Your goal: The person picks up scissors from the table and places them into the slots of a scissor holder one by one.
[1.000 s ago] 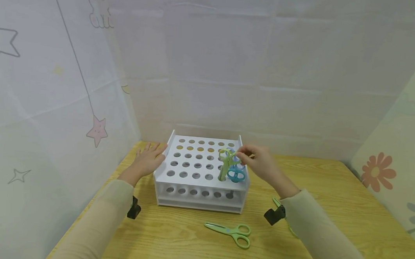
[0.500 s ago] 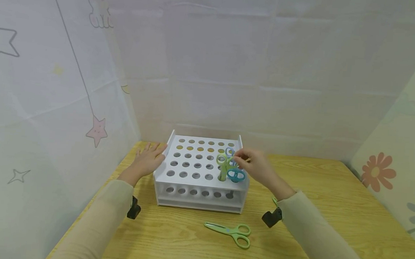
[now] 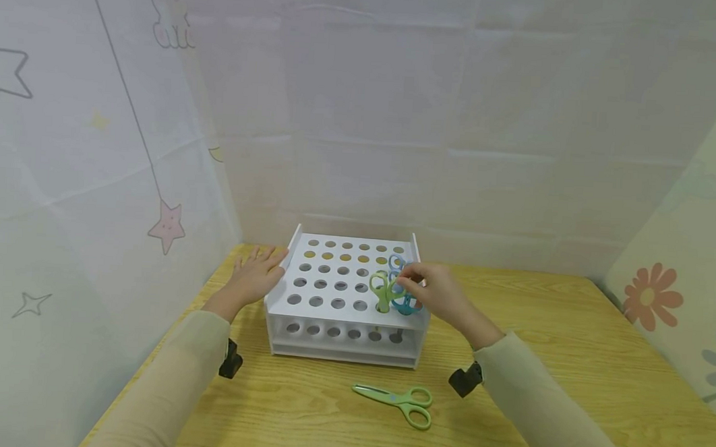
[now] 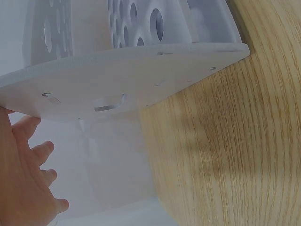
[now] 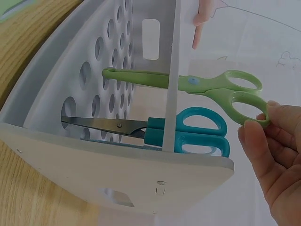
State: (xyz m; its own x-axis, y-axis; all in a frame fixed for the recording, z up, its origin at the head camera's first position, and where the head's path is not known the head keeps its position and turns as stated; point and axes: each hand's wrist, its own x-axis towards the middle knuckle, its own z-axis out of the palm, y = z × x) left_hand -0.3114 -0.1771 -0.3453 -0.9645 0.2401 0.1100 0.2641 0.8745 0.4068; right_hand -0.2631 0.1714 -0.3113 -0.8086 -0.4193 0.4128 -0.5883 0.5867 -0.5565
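My right hand point(image 3: 436, 292) pinches one handle loop of a pair of green scissors point(image 5: 202, 86) between thumb and fingers. Its blade passes down through a front-row hole of the white rack point(image 3: 329, 310), with the tip at a hole of the lower shelf in the right wrist view. Teal scissors point(image 5: 193, 132) stand in the corner hole beside it, and blue scissors point(image 3: 396, 260) stand behind, partly hidden by my right hand. My left hand point(image 3: 257, 274) rests at the rack's left side panel point(image 4: 117, 80), its fingers spread and fairly straight.
Another pair of green scissors point(image 3: 397, 398) lies on the wooden table point(image 3: 299, 409) in front of the rack. A printed cloth point(image 3: 363, 116) hangs behind the table and along its sides.
My right hand has moved down and slightly left, lowering the green scissors deeper into the front-row hole. My left hand stays where it was on the rack's side.
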